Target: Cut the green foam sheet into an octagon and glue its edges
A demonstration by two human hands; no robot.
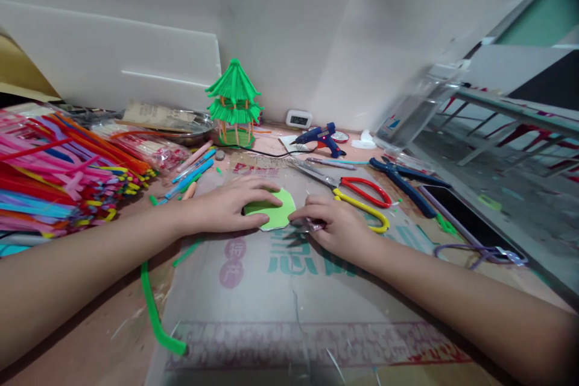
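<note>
A light green round disc with a pale edge lies on the printed plastic-covered mat. My left hand holds it from the left, fingers over its top and thumb along its near side. At the disc's right edge is my right hand, its fingers closed round a small shiny pinkish thing, mostly hidden. Dark pointed shapes show beneath those fingers; blades or shadow, I cannot tell. Just beyond the right hand rest large scissors with one red and one yellow handle.
A green two-tiered pavilion model stands at the back. Beside it are a small digital clock and a blue glue gun. Bundled pipe cleaners fill the left; pliers and a phone lie right. A green strip curves nearby.
</note>
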